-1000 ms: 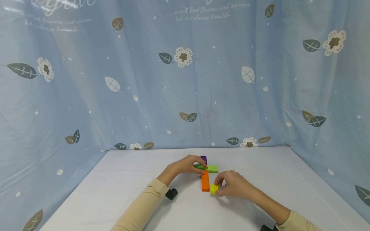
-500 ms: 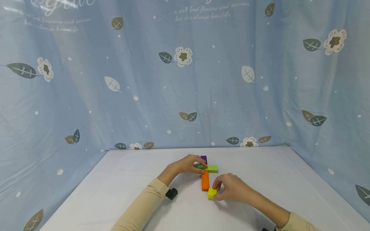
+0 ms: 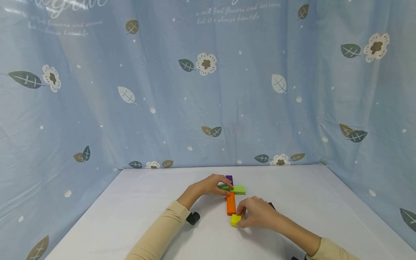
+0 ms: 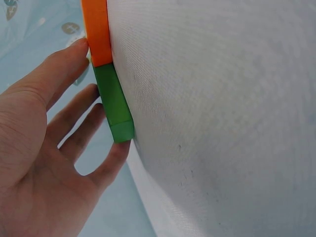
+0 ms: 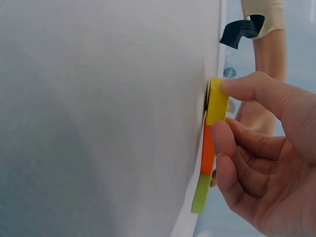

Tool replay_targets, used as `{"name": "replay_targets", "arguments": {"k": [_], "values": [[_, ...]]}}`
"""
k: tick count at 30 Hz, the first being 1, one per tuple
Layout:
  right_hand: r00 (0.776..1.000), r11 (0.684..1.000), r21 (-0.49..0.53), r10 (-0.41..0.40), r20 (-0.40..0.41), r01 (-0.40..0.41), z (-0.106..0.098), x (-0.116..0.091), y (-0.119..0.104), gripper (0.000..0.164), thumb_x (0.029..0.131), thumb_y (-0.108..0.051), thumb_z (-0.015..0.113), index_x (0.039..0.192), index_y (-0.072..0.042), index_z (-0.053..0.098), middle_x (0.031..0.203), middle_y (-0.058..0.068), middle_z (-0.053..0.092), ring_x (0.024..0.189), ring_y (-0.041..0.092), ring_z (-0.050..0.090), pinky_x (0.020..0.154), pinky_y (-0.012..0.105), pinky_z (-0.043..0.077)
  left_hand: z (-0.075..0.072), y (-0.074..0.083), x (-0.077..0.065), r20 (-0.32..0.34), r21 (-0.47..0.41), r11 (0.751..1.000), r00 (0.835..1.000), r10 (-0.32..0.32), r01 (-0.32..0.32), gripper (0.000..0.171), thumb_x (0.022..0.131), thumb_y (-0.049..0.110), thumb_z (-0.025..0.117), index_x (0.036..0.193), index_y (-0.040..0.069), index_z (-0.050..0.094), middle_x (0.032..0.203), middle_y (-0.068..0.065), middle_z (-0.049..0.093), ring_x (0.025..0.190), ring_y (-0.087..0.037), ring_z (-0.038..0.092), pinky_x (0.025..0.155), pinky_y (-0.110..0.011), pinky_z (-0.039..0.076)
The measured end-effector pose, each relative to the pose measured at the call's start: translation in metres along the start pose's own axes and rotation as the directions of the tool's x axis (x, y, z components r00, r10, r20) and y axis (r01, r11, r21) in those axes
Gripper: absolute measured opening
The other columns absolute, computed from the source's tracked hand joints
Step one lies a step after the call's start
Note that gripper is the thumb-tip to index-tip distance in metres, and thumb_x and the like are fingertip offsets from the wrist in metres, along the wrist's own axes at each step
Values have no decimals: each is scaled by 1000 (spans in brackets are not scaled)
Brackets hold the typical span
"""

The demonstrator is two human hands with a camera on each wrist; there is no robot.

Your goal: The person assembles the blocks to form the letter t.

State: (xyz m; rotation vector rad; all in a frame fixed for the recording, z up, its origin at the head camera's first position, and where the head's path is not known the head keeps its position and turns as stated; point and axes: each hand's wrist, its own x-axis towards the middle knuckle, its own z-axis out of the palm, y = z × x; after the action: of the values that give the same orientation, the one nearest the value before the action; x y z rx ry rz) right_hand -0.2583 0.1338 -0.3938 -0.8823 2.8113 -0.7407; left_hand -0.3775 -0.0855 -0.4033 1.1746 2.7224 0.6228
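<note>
In the head view, an orange block (image 3: 230, 203) lies lengthwise on the table, its far end at a crosswise pair: a dark green block (image 4: 114, 98) and a light green block (image 3: 238, 190). A purple block (image 3: 229, 179) stands beyond them. My left hand (image 3: 208, 186) rests over the join; in the left wrist view its thumb touches the orange block and its spread fingers touch the dark green one. My right hand (image 3: 256, 213) pinches a yellow block (image 3: 235, 220) between thumb and fingers, just at the orange block's near end. Whether these two touch is unclear.
A small dark thing (image 3: 271, 206) shows behind my right hand, mostly hidden. A black wrist-worn device (image 3: 193, 218) sits beneath the left forearm. The white-covered table (image 3: 156, 191) meets a blue patterned curtain (image 3: 247, 108) at its back and sides.
My right hand has moved the yellow block left and nearer, from beside the orange block to its near end. The dark thing has come into view behind that hand. My left hand has stayed.
</note>
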Motion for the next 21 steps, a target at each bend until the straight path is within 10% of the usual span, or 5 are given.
{"name": "replay_targets", "arguments": {"k": [21], "values": [[999, 998, -53, 20, -36, -21, 4, 0, -9, 26, 69, -32, 88, 80, -16, 71, 66, -13, 59, 60, 5, 49, 61, 22, 42, 0, 1, 1, 7, -4, 1000, 1000, -9, 9, 27, 90, 33, 72, 116, 25, 73, 129, 5, 65, 122, -14, 56, 109, -38, 43]]}}
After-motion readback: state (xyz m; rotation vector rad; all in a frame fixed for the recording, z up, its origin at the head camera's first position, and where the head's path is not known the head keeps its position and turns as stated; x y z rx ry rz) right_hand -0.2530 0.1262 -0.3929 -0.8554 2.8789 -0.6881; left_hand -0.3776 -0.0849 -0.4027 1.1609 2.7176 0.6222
